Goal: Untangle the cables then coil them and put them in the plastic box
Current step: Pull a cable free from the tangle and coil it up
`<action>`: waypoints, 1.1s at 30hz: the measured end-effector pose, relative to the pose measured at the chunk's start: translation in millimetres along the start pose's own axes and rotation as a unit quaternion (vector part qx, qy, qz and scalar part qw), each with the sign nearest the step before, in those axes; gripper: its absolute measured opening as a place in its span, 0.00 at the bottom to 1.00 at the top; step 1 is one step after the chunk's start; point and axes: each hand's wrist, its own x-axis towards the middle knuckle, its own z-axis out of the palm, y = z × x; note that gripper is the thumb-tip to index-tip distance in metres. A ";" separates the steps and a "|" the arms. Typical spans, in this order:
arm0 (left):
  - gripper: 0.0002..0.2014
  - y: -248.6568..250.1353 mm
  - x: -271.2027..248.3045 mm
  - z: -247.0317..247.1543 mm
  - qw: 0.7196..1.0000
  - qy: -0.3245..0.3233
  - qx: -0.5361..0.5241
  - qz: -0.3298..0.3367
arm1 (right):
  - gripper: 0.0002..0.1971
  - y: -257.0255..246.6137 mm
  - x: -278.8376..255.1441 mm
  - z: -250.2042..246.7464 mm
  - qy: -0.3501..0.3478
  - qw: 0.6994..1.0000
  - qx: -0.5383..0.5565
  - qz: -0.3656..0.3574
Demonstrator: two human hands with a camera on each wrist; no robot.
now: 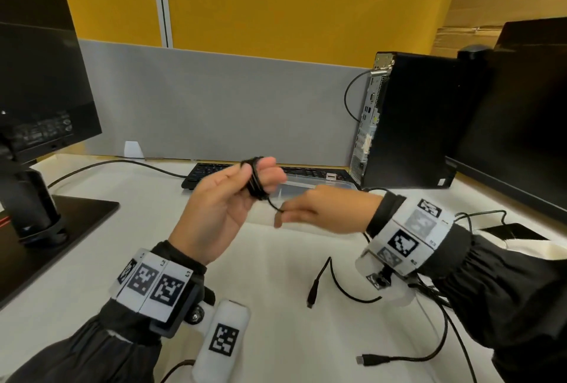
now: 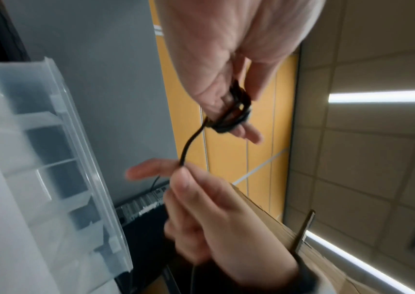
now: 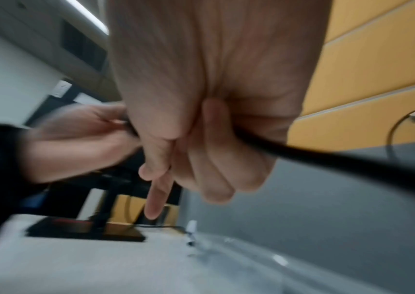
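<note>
Head view: my left hand (image 1: 221, 208) carries a small black coil (image 1: 256, 180) wound round its fingers, above the desk, while my right hand (image 1: 319, 211) pinches the cable's tail (image 1: 274, 205); the plastic box (image 1: 310, 189) waits just behind, loose cables (image 1: 337, 284) lie nearer me. Left wrist view: the wraps sit close to my fingertips (image 2: 251, 135), so I'd keep them snug. Right wrist view: fingers curled round the cable, so I should feed it under light, even tension

Head view down over desk, wrist views close, upward along palms, all sharing the coiled cable (image 1: 256, 181).
</note>
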 end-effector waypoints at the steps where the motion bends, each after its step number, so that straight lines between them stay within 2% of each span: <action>1: 0.14 0.6 2.7 -4.6 1.000 0.023 -0.002 0.020 | 0.16 -6.6 -1.9 5.5 -0.030 0.999 0.012 -0.019; 3: 0.15 -0.1 6.8 -10.7 0.997 0.046 0.045 0.039 | 0.15 -17.4 -8.4 11.9 -0.052 0.997 0.021 -0.049; 4: 0.16 -1.0 8.3 -13.2 0.995 0.044 0.082 0.035 | 0.15 -21.6 -12.6 10.5 -0.041 0.997 0.029 -0.065; 7: 0.23 -0.9 11.2 -17.0 0.980 0.007 0.200 -0.014 | 0.14 -28.1 -24.7 -7.8 0.062 0.992 0.060 -0.097; 9: 0.29 -1.7 10.8 -16.3 0.943 -0.043 0.329 -0.014 | 0.14 -25.9 -29.6 -21.2 0.142 0.984 0.053 -0.098; 10: 0.28 -3.7 8.9 -14.3 0.915 -0.082 0.395 -0.011 | 0.13 -23.1 -30.9 -26.1 0.175 0.979 0.049 -0.093; 12: 0.17 -8.8 3.9 -10.2 0.861 -0.147 0.486 -0.014 | 0.13 -16.3 -32.4 -31.9 0.224 0.971 0.041 -0.078; 13: 0.12 -8.9 2.6 -7.9 0.852 -0.158 0.499 -0.015 | 0.14 -12.3 -32.5 -33.1 0.239 0.968 0.033 -0.067; 15: 0.13 -6.2 1.7 -8.9 0.873 -0.156 0.462 -0.027 | 0.14 -1.6 -32.7 -34.9 0.273 0.961 0.015 -0.039; 17: 0.15 -0.2 2.3 -11.6 0.918 -0.131 0.373 -0.036 | 0.14 17.4 -35.7 -38.2 0.311 0.950 0.011 -0.016; 19: 0.13 7.6 1.5 -15.1 0.956 -0.106 0.274 -0.015 | 0.14 41.9 -39.9 -39.7 0.322 0.947 0.012 0.011; 20: 0.13 11.0 1.4 -16.8 0.972 -0.091 0.217 -0.002 | 0.15 53.2 -42.3 -38.9 0.302 0.953 0.012 0.031; 22: 0.13 16.9 1.9 -16.3 0.993 -0.048 0.110 0.019 | 0.16 68.3 -46.6 -33.7 0.214 0.973 0.045 0.076; 25: 0.16 19.3 5.9 -12.8 0.999 0.031 -0.015 0.025 | 0.17 69.4 -49.3 -20.3 0.098 0.980 0.121 0.120; 27: 0.19 19.5 8.5 -12.9 0.995 0.056 -0.067 0.035 | 0.17 60.7 -45.3 -9.8 0.043 0.987 0.095 0.121; 31: 0.19 22.0 14.5 -22.5 0.980 0.111 -0.152 0.062 | 0.17 32.0 -32.2 7.8 -0.043 0.997 0.017 0.062; 33: 0.21 25.5 16.2 -30.3 0.971 0.144 -0.176 0.077 | 0.13 17.7 -30.6 9.7 -0.038 0.999 -0.008 0.028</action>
